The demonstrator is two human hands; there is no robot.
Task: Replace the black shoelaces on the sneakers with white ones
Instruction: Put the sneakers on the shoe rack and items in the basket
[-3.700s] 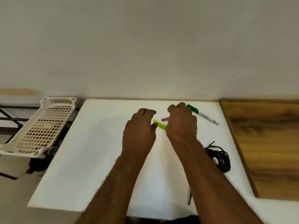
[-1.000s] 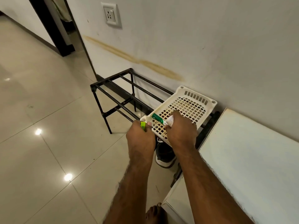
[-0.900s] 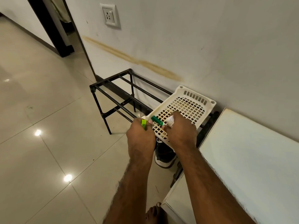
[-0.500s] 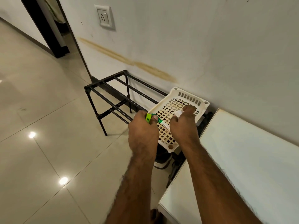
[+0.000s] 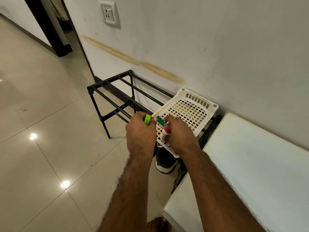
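My left hand (image 5: 140, 133) grips a lime-green plastic highlighter (image 5: 147, 119); my right hand (image 5: 179, 136) holds a green-capped marker (image 5: 160, 121) over the cream perforated plastic tray (image 5: 192, 104). A dark white-soled sneaker (image 5: 164, 162) sits below.

Floor tiles (image 5: 50, 156) look glossy, lamp glare bouncing off them. Basket (image 5: 189, 106) is cream perforated plastic, rack (image 5: 115, 94) is dark metal tubing, white tabletop (image 5: 250, 164) smooth and matt.
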